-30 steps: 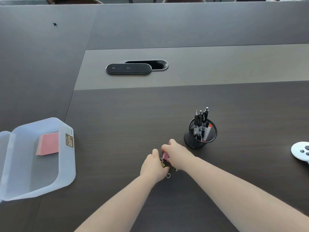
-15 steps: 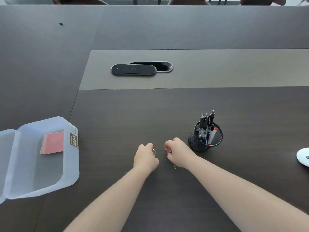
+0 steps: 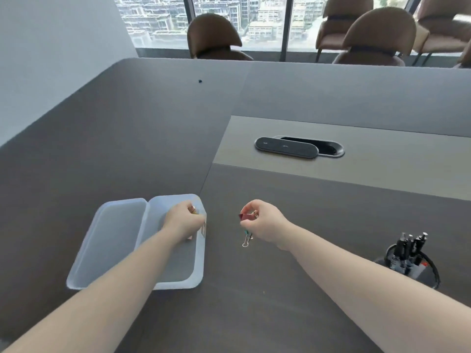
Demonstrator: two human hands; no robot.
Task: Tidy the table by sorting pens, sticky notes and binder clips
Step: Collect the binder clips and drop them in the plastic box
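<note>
Two bare hands hold binder clips above a dark surface (image 3: pixel 280 314), next to an open clear plastic box.

The left hand (image 3: pixel 184 221) is curled closed over the box (image 3: pixel 196 278), pinching a small gold-handled clip (image 3: pixel 193 209) that is mostly hidden by the fingers. The right hand (image 3: pixel 265 222) is closed around a red binder clip (image 3: pixel 244 216), and a teal clip with wire handles (image 3: pixel 246 238) dangles beneath it, just right of the box. The box's lid (image 3: pixel 114 238) lies open to its left. A black mesh cup (image 3: pixel 430 276) holding pens (image 3: pixel 407 247) stands well apart at the far right.
</note>
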